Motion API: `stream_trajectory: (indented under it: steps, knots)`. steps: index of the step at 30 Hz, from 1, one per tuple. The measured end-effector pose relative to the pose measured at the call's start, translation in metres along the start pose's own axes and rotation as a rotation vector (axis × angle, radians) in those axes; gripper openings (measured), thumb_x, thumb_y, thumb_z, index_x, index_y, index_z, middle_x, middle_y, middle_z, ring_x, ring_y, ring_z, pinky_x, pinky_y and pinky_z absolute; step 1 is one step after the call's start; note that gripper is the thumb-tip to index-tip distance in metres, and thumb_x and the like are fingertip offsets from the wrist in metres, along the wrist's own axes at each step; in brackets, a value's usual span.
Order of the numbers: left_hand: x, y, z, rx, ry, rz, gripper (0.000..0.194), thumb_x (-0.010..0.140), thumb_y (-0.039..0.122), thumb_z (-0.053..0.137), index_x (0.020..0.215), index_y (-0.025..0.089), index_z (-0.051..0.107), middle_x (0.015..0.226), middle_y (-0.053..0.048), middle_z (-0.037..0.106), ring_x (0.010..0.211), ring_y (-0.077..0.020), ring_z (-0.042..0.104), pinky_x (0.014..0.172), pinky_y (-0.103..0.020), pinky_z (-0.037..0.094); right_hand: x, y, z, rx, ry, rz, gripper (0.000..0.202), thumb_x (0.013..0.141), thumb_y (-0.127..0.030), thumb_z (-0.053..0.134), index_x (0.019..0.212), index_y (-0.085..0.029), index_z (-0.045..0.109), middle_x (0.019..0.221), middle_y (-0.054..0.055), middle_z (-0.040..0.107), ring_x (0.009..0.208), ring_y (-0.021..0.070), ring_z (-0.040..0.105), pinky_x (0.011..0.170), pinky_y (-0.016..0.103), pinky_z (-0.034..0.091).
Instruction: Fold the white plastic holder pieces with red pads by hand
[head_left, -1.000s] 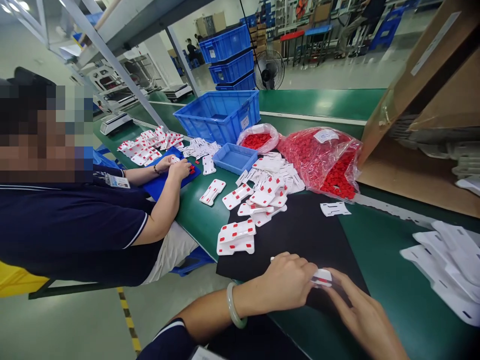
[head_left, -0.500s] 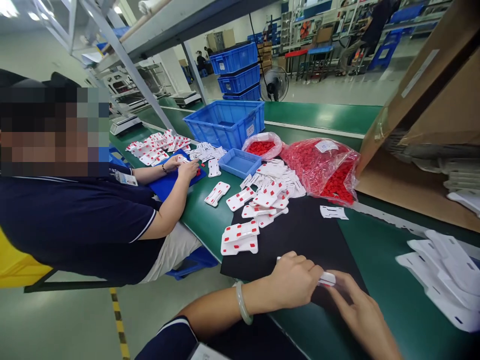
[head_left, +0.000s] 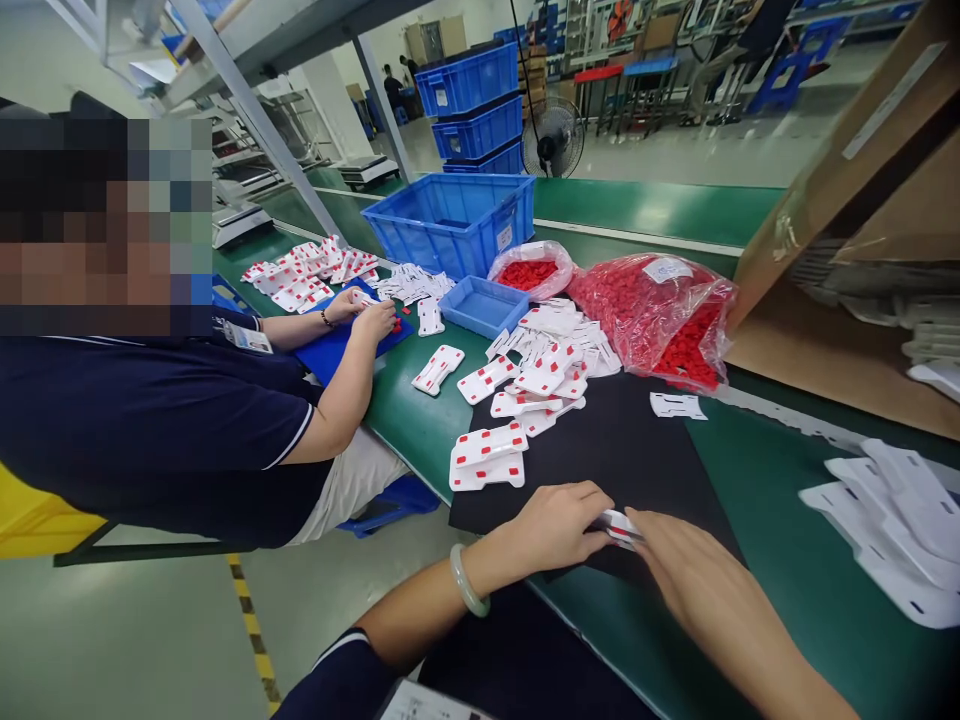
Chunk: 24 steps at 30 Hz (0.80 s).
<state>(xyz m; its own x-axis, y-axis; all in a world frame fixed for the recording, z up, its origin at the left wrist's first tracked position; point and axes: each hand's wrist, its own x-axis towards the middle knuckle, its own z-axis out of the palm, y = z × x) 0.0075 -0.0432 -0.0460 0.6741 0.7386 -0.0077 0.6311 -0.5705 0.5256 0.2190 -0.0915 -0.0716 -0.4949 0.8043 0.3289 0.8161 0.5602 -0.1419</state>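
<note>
Hands low centre over black mat [head_left: 615, 450] on green desk [head_left: 757, 520]. Left hand [head_left: 559, 525] at 6 o'clock, fingers curled, pinching small white plastic piece with red insert [head_left: 619, 527] at its fingertips. Right hand [head_left: 694, 580] just at 4 o'clock of that piece, fingertips touching its right end, grip closed on it too. Piece between both hands, just above mat's near edge, mostly covered by fingers; shape hard to make out. Right forearm cut off at bottom edge. Jade bangle [head_left: 466, 582] on left wrist.

Stack of finished white pieces [head_left: 487, 458] at 11 o'clock of left hand, near, not touching. Loose pile of white-and-red pieces [head_left: 536, 385] further at 12 o'clock. Single blank white piece [head_left: 677, 405] at 1 o'clock on mat edge. Red-filled bag [head_left: 660, 315] behind at 1 o'clock, smaller bag [head_left: 531, 270] and small blue tray [head_left: 484, 305] at 12. Large blue crate [head_left: 454, 220] behind those. Blank white parts [head_left: 892, 530] at 3 o'clock, partly cut by frame edge. Cardboard box [head_left: 847, 200] at 2 o'clock, contents blurred.

Co-worker's hands [head_left: 364, 315] at 10 o'clock on blue pad [head_left: 337, 345], well apart; item under them too small to tell.
</note>
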Motion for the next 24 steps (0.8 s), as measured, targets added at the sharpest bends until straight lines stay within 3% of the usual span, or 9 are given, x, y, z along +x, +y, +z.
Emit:
stream_trajectory:
  steps: [4,8,13,21,24]
  knots:
    - [0.004,0.001,0.002,0.01,-0.036,0.015,0.015,0.09,0.027,0.054,0.103,0.021,0.057,0.091,0.001,0.064,0.084,-0.0148,0.063,0.067,-0.022,0.044,-0.001,-0.004,0.002,-0.107,0.046,-0.052,0.029,0.096,-0.018,0.038,0.12,-0.01,0.053,0.103,0.011,0.065,0.094,0.0226,0.062,0.083,0.038,0.048]
    - [0.006,0.002,0.003,0.024,-0.029,-0.01,0.01,0.087,0.025,0.056,0.095,0.02,0.058,0.087,0.001,0.065,0.08,-0.0153,0.063,0.062,-0.022,0.042,-0.002,-0.01,0.005,-0.24,-0.013,-0.036,0.033,0.089,-0.004,0.04,0.12,-0.006,0.05,0.097,0.013,0.062,0.087,0.0243,0.058,0.08,0.041,0.046]
    - [0.009,0.002,0.0,0.0,-0.045,-0.036,0.009,0.089,0.025,0.054,0.095,0.02,0.06,0.087,0.001,0.065,0.08,-0.0151,0.064,0.062,-0.023,0.042,0.004,-0.011,0.002,-0.268,-0.038,-0.057,0.031,0.085,0.001,0.041,0.113,-0.007,0.052,0.091,0.011,0.059,0.08,0.0227,0.053,0.074,0.039,0.044]
    - [0.008,-0.002,0.005,-0.017,-0.03,-0.019,0.011,0.091,0.025,0.052,0.096,0.021,0.059,0.088,0.001,0.064,0.082,-0.0157,0.062,0.067,-0.023,0.044,0.007,-0.012,0.0,-0.225,-0.065,-0.024,0.028,0.087,-0.001,0.038,0.109,-0.01,0.054,0.086,0.008,0.058,0.076,0.0213,0.052,0.071,0.038,0.043]
    - [0.007,-0.003,0.002,-0.016,-0.026,-0.02,0.012,0.09,0.028,0.053,0.099,0.021,0.059,0.092,0.001,0.065,0.084,-0.0158,0.063,0.069,-0.023,0.044,0.008,-0.003,0.0,-0.182,-0.038,-0.056,0.026,0.093,-0.01,0.036,0.113,-0.012,0.053,0.09,0.008,0.061,0.079,0.0204,0.056,0.072,0.036,0.046]
